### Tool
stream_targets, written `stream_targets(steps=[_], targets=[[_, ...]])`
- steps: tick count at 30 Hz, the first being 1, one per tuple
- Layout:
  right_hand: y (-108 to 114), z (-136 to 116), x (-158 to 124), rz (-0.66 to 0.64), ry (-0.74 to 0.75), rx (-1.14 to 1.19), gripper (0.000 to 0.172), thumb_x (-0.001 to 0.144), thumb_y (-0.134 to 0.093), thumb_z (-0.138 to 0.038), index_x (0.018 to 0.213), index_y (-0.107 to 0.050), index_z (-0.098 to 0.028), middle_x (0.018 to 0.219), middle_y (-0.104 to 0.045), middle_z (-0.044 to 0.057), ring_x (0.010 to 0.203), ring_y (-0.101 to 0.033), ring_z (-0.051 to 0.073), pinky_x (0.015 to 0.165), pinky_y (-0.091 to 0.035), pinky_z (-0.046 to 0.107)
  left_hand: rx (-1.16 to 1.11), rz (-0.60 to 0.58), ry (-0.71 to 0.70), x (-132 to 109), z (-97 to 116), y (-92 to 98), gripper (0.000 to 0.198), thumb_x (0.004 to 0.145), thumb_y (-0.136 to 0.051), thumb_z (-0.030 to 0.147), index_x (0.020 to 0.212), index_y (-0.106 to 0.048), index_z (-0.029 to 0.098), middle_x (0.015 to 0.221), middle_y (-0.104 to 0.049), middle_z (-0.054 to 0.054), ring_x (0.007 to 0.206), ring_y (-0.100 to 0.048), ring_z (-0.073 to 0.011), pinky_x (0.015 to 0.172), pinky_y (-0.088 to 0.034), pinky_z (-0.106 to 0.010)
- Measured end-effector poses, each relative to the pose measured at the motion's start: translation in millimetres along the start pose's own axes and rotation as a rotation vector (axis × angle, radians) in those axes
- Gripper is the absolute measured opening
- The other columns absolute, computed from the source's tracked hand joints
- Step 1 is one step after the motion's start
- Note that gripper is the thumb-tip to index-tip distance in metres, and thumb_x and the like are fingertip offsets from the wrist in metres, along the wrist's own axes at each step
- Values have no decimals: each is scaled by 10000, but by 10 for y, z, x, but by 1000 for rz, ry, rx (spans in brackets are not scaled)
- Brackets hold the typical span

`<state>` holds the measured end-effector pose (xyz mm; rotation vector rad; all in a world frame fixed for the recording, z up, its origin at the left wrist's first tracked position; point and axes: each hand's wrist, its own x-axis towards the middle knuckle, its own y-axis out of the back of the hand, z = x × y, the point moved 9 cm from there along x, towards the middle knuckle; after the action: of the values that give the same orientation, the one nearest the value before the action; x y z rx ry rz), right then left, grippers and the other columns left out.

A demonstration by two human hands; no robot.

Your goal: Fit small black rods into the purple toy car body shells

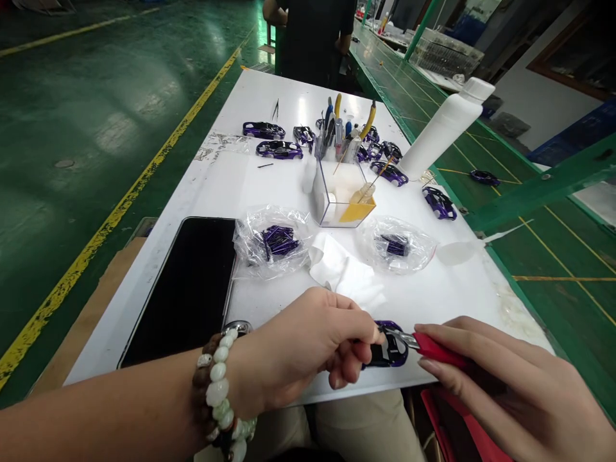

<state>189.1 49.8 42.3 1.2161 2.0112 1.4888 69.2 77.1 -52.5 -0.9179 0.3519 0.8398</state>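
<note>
My right hand (500, 378) grips a pair of red-handled pliers (441, 350) near the table's front edge. Their metal jaws reach left, over a purple and black toy car body (395, 351) lying on the white tabletop. Thumb and fingertips of my left hand (332, 333) are pinched together right at the jaw tips. Whatever sits between them is too small and hidden to name. The left hand covers part of the car body. Beyond it lies a crumpled white tissue (344, 269), between a plastic bag of thin purple parts (279, 240) and another bag of small dark parts (397, 245).
A large black tablet or phone (185, 289) lies at the left. Behind the bags stand a clear tool box (337, 215) holding pliers and bottles, and a tilted-looking white bottle (445, 128). Several purple car bodies (279, 150) lie farther back. A person (315, 38) sits beyond the table.
</note>
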Motion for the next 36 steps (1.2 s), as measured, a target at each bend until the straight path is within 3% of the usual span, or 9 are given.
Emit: stream_targets(steps=[7, 14, 19, 21, 25, 27, 32, 36], targets=[[36, -104, -68, 74, 52, -236, 217, 1018, -479, -180, 1194, -584, -110, 894, -675, 64, 719, -654, 83, 619, -494, 164, 99, 70, -178, -34, 142, 9, 85, 696, -628, 179, 634, -575, 151, 491, -561, 70, 369, -488, -36, 330, -385, -92], [-24, -74, -109, 65, 74, -272, 231, 1004, -498, -155, 1200, -584, -68, 889, -658, 85, 720, -631, 95, 615, -467, 197, 152, 97, -158, -31, 123, 19, 75, 699, -627, 198, 670, -571, 156, 491, -553, 78, 371, -470, -32, 339, -384, -96], [-37, -48, -107, 38, 55, -273, 297, 978, -521, -158, 1270, -541, -106, 914, -682, 95, 692, -649, 146, 569, -497, 254, 201, 114, -152, -39, 123, 23, 74, 729, -623, 216, 696, -575, 170, 513, -542, 78, 390, -462, -41, 357, -363, -117], [32, -15, -99, 64, 17, -283, 310, 974, -527, -178, 1283, -533, -148, 920, -689, 82, 682, -656, 162, 563, -507, 277, 304, 150, -213, -69, 184, 32, 87, 750, -624, 218, 690, -583, 172, 529, -525, 77, 425, -444, -39, 390, -353, -123], [185, 169, -86, 96, -99, -296, 302, 987, -503, -246, 1284, -552, -238, 934, -700, 35, 730, -687, 174, 593, -513, 300, 661, 233, -432, -173, 365, 14, 147, 803, -618, 203, 659, -615, 176, 574, -561, 58, 534, -472, -54, 478, -369, -125], [206, 291, -86, 77, -121, -333, 276, 997, -479, -285, 1255, -569, -248, 955, -705, 31, 737, -691, 174, 589, -507, 308, 729, 253, -470, -193, 386, 23, 160, 821, -612, 203, 663, -624, 184, 582, -577, 55, 550, -490, -62, 489, -377, -127], [148, 661, -146, 39, -162, -447, 277, 1011, -409, -353, 1123, -591, -176, 875, -692, 66, 686, -688, 201, 510, -503, 309, 544, 225, -397, -121, 351, 86, 112, 835, -628, 267, 745, -652, 205, 594, -587, 52, 555, -532, -82, 505, -420, -148], [-56, 843, -237, -38, -141, -472, 300, 983, -388, -245, 1205, -560, -141, 895, -643, 72, 692, -662, 185, 563, -549, 301, 450, 224, -386, -100, 375, 103, 79, 824, -651, 271, 773, -664, 212, 596, -602, 48, 542, -542, -92, 521, -455, -171]])
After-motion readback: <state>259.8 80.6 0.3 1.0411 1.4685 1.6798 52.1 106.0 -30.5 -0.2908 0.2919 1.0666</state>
